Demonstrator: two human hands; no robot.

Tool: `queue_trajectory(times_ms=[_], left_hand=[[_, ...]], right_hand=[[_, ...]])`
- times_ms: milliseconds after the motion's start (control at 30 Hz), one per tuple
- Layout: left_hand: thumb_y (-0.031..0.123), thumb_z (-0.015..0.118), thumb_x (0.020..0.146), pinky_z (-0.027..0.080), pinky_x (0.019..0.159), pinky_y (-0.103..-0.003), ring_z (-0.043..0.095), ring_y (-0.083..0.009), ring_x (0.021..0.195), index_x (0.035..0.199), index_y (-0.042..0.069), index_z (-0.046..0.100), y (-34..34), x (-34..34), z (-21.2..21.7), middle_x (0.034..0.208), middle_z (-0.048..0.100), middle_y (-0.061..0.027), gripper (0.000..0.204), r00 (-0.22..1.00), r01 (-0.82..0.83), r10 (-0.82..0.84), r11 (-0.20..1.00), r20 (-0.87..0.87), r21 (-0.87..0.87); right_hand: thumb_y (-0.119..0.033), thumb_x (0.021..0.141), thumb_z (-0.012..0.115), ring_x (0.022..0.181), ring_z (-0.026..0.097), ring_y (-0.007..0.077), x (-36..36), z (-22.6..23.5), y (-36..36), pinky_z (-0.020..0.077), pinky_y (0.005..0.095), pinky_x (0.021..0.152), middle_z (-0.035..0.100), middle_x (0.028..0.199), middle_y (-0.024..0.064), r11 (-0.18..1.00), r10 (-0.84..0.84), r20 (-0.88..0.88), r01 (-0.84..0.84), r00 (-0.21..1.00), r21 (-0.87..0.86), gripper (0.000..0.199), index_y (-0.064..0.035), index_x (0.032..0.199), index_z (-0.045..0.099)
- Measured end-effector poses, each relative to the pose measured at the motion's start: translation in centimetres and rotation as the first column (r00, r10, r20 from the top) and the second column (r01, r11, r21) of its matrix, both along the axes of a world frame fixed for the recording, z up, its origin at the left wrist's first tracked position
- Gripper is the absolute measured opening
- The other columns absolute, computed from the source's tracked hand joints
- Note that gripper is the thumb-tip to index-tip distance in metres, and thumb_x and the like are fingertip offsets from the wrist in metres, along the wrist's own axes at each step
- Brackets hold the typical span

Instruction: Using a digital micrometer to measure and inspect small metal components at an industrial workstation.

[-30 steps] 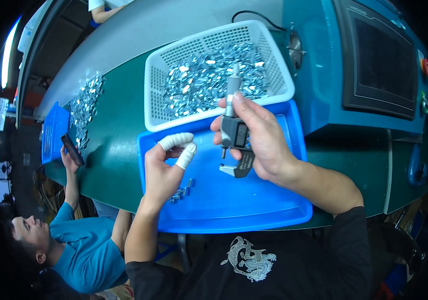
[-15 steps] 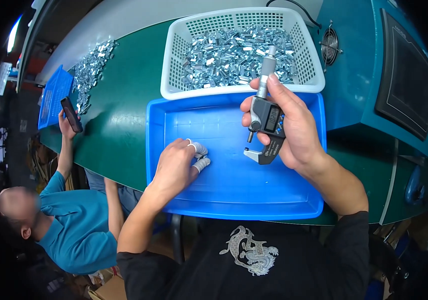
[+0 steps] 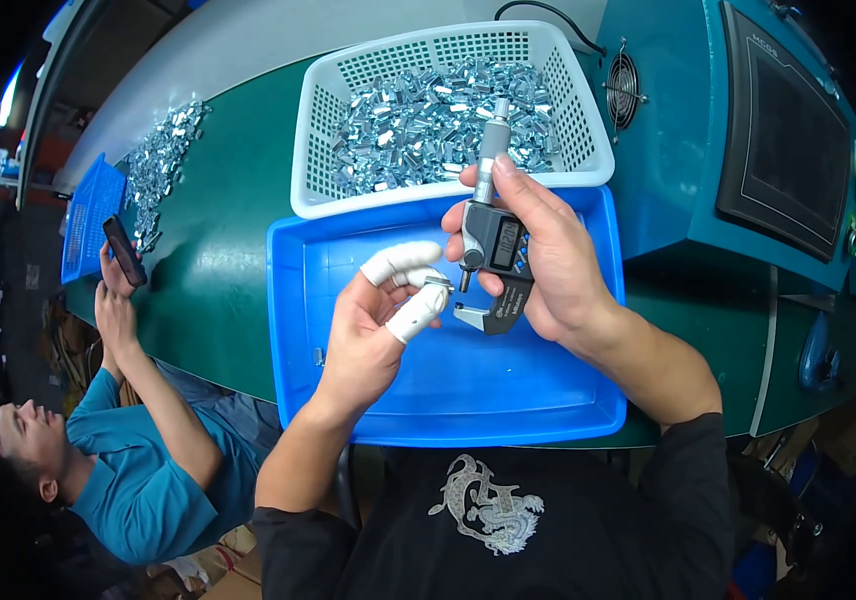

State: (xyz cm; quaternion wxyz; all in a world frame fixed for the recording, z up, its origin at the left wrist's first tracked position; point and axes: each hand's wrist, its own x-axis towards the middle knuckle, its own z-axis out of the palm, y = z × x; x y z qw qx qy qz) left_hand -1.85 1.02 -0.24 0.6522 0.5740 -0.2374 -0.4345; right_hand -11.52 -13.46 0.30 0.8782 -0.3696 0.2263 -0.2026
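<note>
My right hand (image 3: 560, 262) is wrapped round a digital micrometer (image 3: 484, 236), its thimble pointing up and its C-shaped frame at the bottom. Nothing shows in the gap between the micrometer's spindle and anvil. White finger covers sit on several fingers of my left hand (image 3: 360, 335). Between those fingertips I pinch a small shiny metal piece (image 3: 437, 283), just left of the micrometer's jaws; whether it touches them I cannot tell. Both hands are above a blue plastic tray (image 3: 478, 425). Another small metal piece (image 3: 319, 356) lies by the tray's left wall.
Behind the tray, a white perforated basket (image 3: 310, 150) holds many shiny metal pieces (image 3: 428, 120). More pieces (image 3: 163, 160) lie heaped near a blue basket (image 3: 93, 215). A seated person (image 3: 158, 450) holds a phone at left. A teal machine (image 3: 668, 150) with a screen stands right.
My left hand has risen from the tray's floor toward the micrometer, and the metal piece now shows in its fingers. The person at left has brought a second hand near the phone.
</note>
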Motion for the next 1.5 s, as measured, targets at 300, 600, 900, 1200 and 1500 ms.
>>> queue_trajectory(times_ms=[300, 600, 900, 1200, 1500], left_hand=[[0.003, 0.063, 0.085, 0.055, 0.073, -0.03, 0.065, -0.0186, 0.09, 0.107, -0.002, 0.062, 0.8, 0.8, -1.0, 0.1, 0.066, -0.0107, 0.022, 0.993, 0.107, -0.107, 0.994, -0.04, 0.009], [0.002, 0.063, 0.085, 0.056, 0.07, -0.03, 0.066, -0.0196, 0.087, 0.107, -0.003, 0.061, 0.9, 0.5, -1.0, 0.099, 0.066, -0.0118, 0.023, 0.993, 0.111, -0.111, 0.994, -0.029, -0.006], [0.004, 0.062, 0.087, 0.056, 0.07, -0.031, 0.066, -0.0208, 0.088, 0.109, -0.002, 0.061, 0.9, 0.5, -1.0, 0.098, 0.066, -0.0131, 0.024, 0.987, 0.15, -0.151, 0.989, -0.055, -0.015], [0.005, 0.062, 0.087, 0.056, 0.071, -0.031, 0.066, -0.0204, 0.086, 0.11, -0.003, 0.06, 0.8, 0.4, -1.0, 0.098, 0.066, -0.012, 0.025, 0.989, 0.128, -0.129, 0.992, -0.074, -0.022], [0.013, 0.058, 0.09, 0.055, 0.068, -0.031, 0.064, -0.0167, 0.075, 0.107, -0.003, 0.061, 0.9, 1.2, -1.5, 0.093, 0.065, -0.0107, 0.023, 0.987, 0.157, -0.159, 0.983, 0.014, 0.096]], right_hand=[[-0.044, 0.099, 0.033, 0.072, 0.062, 0.0135, -0.1, 0.0, 0.0, 0.0434, 0.0213, 0.043, 0.062, 0.087, 0.0108, 1.0, 0.016, 0.004, -0.016, 1.0, 0.011, 0.051, -0.0043, 0.129, 0.044], [-0.044, 0.099, 0.031, 0.072, 0.062, 0.0136, -0.2, 0.2, 0.0, 0.0434, 0.0214, 0.042, 0.061, 0.087, 0.0105, 0.999, 0.024, 0.005, -0.024, 1.0, 0.023, 0.052, -0.0044, 0.131, 0.042], [-0.043, 0.098, 0.037, 0.07, 0.063, 0.0139, -0.1, 0.0, 0.0, 0.0426, 0.0207, 0.04, 0.062, 0.084, 0.0106, 0.999, 0.017, -0.015, -0.017, 1.0, 0.035, 0.041, -0.0062, 0.113, 0.048], [-0.043, 0.097, 0.04, 0.069, 0.063, 0.014, -0.1, 0.2, 0.1, 0.0425, 0.0208, 0.04, 0.062, 0.083, 0.0104, 1.0, 0.004, -0.018, -0.003, 1.0, 0.031, 0.037, -0.0076, 0.107, 0.048], [-0.041, 0.097, 0.044, 0.068, 0.063, 0.0132, 0.1, 0.1, -0.3, 0.0412, 0.0205, 0.04, 0.062, 0.083, 0.0105, 0.999, 0.018, -0.027, -0.017, 0.999, 0.036, 0.037, -0.0071, 0.109, 0.048]])
